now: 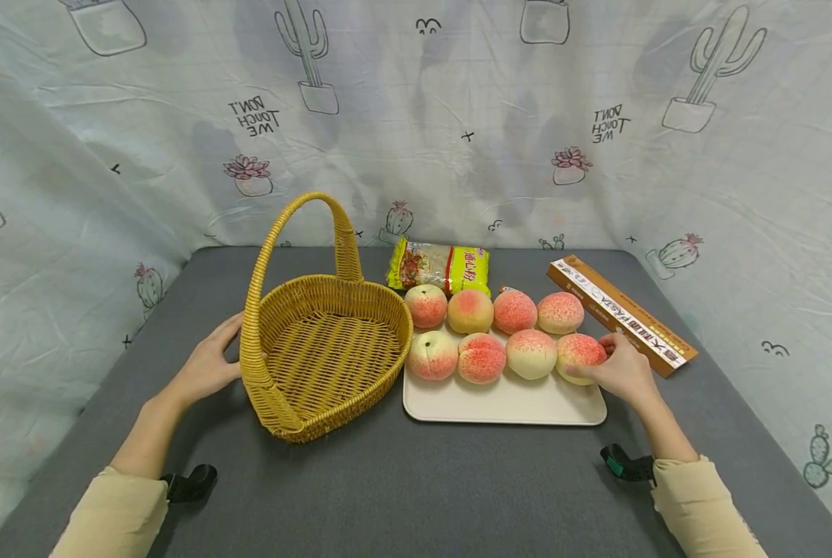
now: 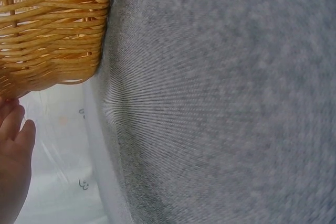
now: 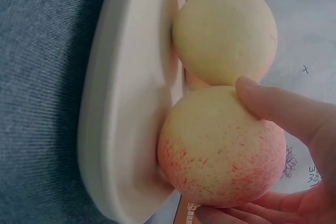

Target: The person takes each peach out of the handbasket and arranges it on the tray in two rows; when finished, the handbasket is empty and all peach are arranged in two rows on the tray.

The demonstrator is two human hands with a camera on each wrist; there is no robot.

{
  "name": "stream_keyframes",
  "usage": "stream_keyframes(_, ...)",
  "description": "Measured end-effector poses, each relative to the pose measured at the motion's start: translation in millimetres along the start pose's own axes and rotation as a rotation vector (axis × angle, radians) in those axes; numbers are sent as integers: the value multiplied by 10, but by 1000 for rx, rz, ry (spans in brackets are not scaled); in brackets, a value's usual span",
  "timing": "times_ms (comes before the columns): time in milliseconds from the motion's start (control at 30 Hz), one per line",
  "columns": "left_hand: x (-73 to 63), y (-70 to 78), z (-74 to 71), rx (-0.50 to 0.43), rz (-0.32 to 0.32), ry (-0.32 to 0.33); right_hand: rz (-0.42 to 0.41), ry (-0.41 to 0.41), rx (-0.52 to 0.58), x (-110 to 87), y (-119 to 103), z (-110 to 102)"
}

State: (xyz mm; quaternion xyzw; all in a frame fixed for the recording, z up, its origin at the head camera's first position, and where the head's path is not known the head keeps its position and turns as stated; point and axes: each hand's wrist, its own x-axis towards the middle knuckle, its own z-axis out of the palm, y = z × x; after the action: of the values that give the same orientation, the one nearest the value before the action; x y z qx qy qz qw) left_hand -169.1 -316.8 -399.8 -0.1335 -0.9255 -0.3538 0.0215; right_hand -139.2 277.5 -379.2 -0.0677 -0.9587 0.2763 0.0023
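In the head view a yellow wicker basket with a tall arched handle stands left of centre, nothing inside it. My left hand grips its left side by the handle's base; the fingers touch the outer wall in the left wrist view, the thumb largely hidden. On a cream tray to the right, several peaches stand in two rows. My right hand holds the front row's rightmost peach, thumb on one side and fingers curled round the other. Beside it sits a paler peach.
Behind the tray lies a yellow bag of pasta. A long brown pasta box slants along the right, close to the right hand. The grey table runs back to a white printed curtain.
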Motion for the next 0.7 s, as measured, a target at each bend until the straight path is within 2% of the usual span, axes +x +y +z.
stream_keyframes(233, 4, 11, 7, -6, 7, 4, -50, -33, 25, 13, -8, -13)
stream_keyframes(533, 2, 12, 9, -4, 11, 6, -57, -60, 47, 11, 13, -60)
stream_keyframes(600, 0, 15, 7, 1, 12, 4, -62, -82, 86, 20, 28, -82)
stream_keyframes(700, -4, 25, -2, 18, 16, -5, -77, -131, 205, 50, 61, -129)
